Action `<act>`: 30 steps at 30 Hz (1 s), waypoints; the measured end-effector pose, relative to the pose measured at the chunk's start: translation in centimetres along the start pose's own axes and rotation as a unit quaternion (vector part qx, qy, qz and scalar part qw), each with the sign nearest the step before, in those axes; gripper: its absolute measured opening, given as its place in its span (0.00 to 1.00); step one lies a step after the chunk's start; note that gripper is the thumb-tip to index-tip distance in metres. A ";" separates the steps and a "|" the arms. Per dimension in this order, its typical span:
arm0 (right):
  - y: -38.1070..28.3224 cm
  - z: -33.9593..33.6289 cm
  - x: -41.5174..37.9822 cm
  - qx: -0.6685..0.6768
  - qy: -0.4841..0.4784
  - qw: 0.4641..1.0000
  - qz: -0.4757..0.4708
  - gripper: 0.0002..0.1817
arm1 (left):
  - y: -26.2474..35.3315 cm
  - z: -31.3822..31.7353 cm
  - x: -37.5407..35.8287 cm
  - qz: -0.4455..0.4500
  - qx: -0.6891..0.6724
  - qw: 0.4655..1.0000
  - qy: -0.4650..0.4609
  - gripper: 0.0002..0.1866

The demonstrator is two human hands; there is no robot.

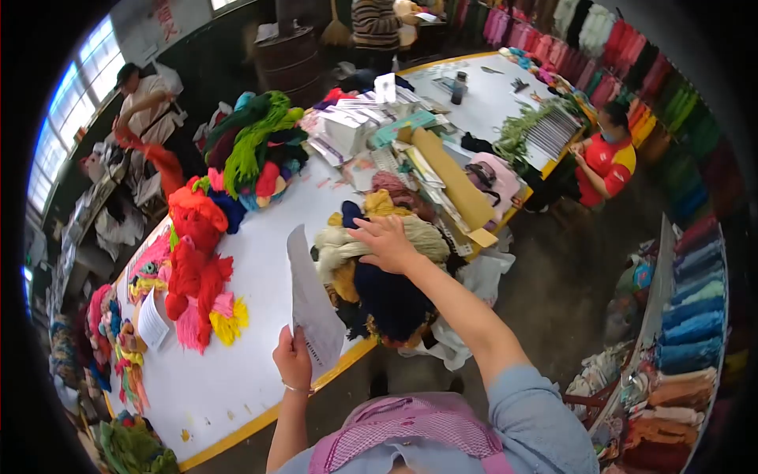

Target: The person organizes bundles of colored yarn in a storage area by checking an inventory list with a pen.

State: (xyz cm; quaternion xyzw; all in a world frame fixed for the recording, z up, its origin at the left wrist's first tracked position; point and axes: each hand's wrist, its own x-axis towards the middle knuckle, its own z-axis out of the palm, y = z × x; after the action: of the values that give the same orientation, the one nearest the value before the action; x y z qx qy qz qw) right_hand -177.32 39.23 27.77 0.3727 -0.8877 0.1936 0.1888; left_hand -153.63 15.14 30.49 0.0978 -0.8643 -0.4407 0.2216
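Note:
My left hand [293, 360] is closed on the lower edge of a white printed paper sheet [311, 304], which stands tilted above the table. My right hand [387, 244] rests with fingers spread on or just over a heap of yarn; contact is hard to tell. Cream yarn [425, 238] lies under and beside its fingers. Dark navy yarn [387, 296] hangs toward the table edge below my wrist, and mustard yarn [387, 204] shows behind the hand.
Red yarn [197, 245] and green yarn [264, 134] lie at the left of the white table [260, 395]. Cardboard pieces [446, 174] and paper stacks [355, 122] sit behind the heap. A seated person [608, 158] is at right; yarn shelves [687, 340] stand nearby.

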 end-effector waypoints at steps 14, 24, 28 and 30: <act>5.8 -18.0 -61.1 0.319 -0.026 0.791 0.522 0.17 | 28.6 33.3 -16.7 0.318 0.011 0.767 -0.557 0.23; 14.6 -40.8 -73.5 0.456 0.390 0.468 0.648 0.38 | 47.6 57.7 -23.5 0.004 -0.220 0.666 -0.713 0.11; 26.1 -45.6 -75.3 0.429 0.499 0.447 0.605 0.41 | 55.0 69.4 -24.3 -0.080 -0.278 0.636 -0.716 0.14; 31.5 -50.0 -75.7 0.402 0.507 0.460 0.608 0.41 | 59.7 75.3 -24.5 -0.081 -0.288 0.637 -0.711 0.14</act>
State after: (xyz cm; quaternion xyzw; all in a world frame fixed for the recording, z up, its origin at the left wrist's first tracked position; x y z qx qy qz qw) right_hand -141.62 128.36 27.81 -0.3910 -0.4614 0.7495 0.2691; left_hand -165.80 113.55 32.65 -0.2452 -0.5731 -0.6165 -0.4809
